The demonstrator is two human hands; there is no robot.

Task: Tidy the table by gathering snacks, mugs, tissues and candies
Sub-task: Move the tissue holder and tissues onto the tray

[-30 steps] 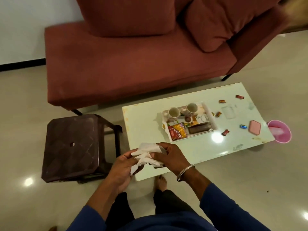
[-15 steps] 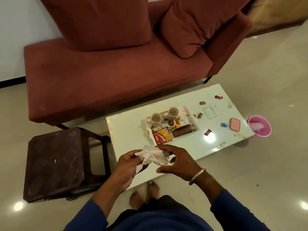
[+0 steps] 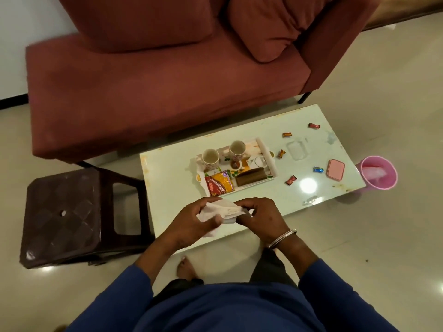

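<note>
Over the near edge of the pale table (image 3: 172, 178), my left hand (image 3: 191, 224) and my right hand (image 3: 261, 216) both grip a crumpled white tissue (image 3: 221, 210). Behind them a white tray (image 3: 266, 149) holds two mugs (image 3: 211, 158) (image 3: 237, 148), a red and yellow snack packet (image 3: 219, 183) and a brown packet (image 3: 250, 176). Several wrapped candies lie on the table right of the tray: a red candy (image 3: 291, 180), a blue candy (image 3: 318, 169), two orange ones (image 3: 281, 153) (image 3: 287, 134), and another red candy (image 3: 314, 126).
A pink case (image 3: 336, 170) and a clear lid (image 3: 296, 149) lie on the table's right part. A pink bin (image 3: 378, 172) stands on the floor off the right end. A brown plastic stool (image 3: 62, 214) is at left, a red sofa (image 3: 153, 92) behind.
The camera view has shifted. My hands have drawn closer together and bunched the tissue tighter between them; things on the table stayed put.
</note>
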